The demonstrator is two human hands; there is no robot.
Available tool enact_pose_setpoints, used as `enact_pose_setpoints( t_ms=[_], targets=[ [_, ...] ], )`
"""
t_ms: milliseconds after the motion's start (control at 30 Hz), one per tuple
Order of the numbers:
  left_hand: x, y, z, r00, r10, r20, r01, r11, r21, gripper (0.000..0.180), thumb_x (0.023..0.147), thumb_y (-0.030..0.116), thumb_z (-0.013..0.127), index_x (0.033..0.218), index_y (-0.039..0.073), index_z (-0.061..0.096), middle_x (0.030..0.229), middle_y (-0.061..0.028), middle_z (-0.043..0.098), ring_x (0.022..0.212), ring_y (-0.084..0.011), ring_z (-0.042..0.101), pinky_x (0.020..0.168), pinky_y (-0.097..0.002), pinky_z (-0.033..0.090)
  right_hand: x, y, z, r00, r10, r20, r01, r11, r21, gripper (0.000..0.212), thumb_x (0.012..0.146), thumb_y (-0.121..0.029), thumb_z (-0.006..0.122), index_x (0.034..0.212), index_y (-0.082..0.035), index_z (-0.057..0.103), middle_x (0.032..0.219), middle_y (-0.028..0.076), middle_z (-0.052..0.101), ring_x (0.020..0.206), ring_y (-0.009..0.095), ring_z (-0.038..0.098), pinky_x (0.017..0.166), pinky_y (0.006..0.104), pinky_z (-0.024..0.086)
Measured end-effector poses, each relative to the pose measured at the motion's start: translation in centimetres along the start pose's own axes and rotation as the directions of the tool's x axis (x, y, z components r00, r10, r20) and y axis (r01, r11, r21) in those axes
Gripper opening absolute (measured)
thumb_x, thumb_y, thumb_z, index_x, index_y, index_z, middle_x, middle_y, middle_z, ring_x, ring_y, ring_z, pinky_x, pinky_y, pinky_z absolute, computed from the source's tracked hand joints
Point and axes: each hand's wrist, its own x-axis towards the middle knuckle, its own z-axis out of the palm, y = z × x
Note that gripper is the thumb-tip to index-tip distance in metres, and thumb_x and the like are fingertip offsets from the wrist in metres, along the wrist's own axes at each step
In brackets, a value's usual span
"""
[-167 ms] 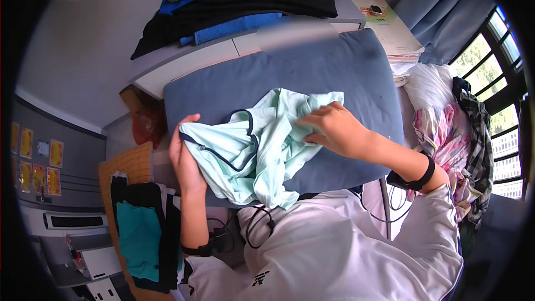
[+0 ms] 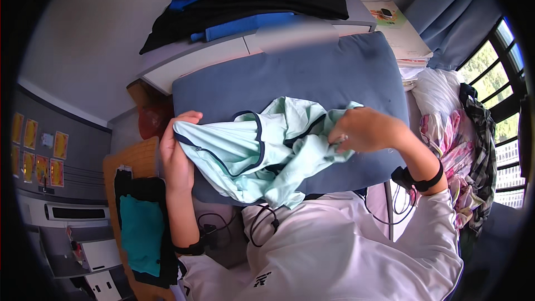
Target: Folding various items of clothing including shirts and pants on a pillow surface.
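A crumpled mint-green garment with dark navy trim lies across a blue-grey cushion in front of me. My left hand is closed on its left edge, with some fingers hidden behind the cloth. At the garment's right end, my right hand grips a bunched part between thumb and fingers. The cloth is drawn out between both hands, its trimmed opening showing toward the left. Its lower folds reach the cushion's near edge by my white shirt.
Folded dark and blue clothes are stacked on a white cabinet beyond the cushion. Teal and black folded clothes lie at left on a tan mat. At right are heaped patterned clothes by the window. Cables hang near my lap.
My right hand has moved right and slightly nearer, pulling the bunched cloth along. The garment is stretched wider, and more dark trim shows. My left hand has shifted slightly left in the picture.
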Motion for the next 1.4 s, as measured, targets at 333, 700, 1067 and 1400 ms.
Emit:
enact_pose_setpoints(
  t_ms=[333,700,1067,1400],
  targets=[
    [1.9,5.2,3.3,0.934,0.076,0.348,0.016,0.967,-0.254,0.021,0.091,0.023,0.035,0.083,0.007,0.046,0.133,-0.0353,0.054,0.119,-0.0326,0.058,0.107,-0.0397,0.042,10.3,-6.5,-2.5,0.930,-0.228,-0.288,0.334,0.851,0.405,0.059,0.093,-0.046,0.072,0.117,0.008,0.067,0.104,0.024,0.071,0.095,0.034,0.070,0.087,0.0387,0.054],
    [1.3,9.7,3.4,0.922,0.303,0.241,-0.353,0.403,0.844,0.048,0.099,0.044,0.055,0.113,0.000,0.041,0.160,-0.0266,0.027,0.140,-0.0424,0.046,0.112,-0.0538,0.037,2.0,-5.7,-13.1,0.821,-0.096,-0.563,0.221,0.962,0.158,0.074,0.070,-0.048,0.093,0.122,-0.003,0.065,0.109,0.012,0.070,0.097,0.020,0.066,0.087,0.0325,0.052],
    [5.3,7.1,2.6,0.804,0.591,0.070,-0.371,0.407,0.835,0.058,0.086,-0.018,0.046,0.138,0.005,0.036,0.128,-0.0252,0.061,0.109,-0.0351,0.068,0.091,-0.0395,0.052,-7.4,-4.2,-15.9,0.925,0.092,-0.369,-0.193,0.950,-0.247,0.039,0.085,-0.023,0.080,0.115,-0.001,0.068,0.102,0.014,0.071,0.098,0.028,0.071,0.084,0.0375,0.056],
    [8.2,-4.0,-0.9,0.991,-0.063,-0.120,0.134,0.575,0.807,0.048,0.108,0.040,0.047,0.125,-0.004,0.055,0.089,-0.0204,0.072,0.087,-0.0358,0.071,0.080,-0.0424,0.054,-2.5,10.2,-7.6,0.670,0.351,-0.654,-0.274,0.936,0.221,0.035,0.101,-0.030,0.062,0.124,-0.004,0.066,0.105,0.021,0.071,0.099,0.035,0.069,0.086,0.0422,0.053]
  ],
)
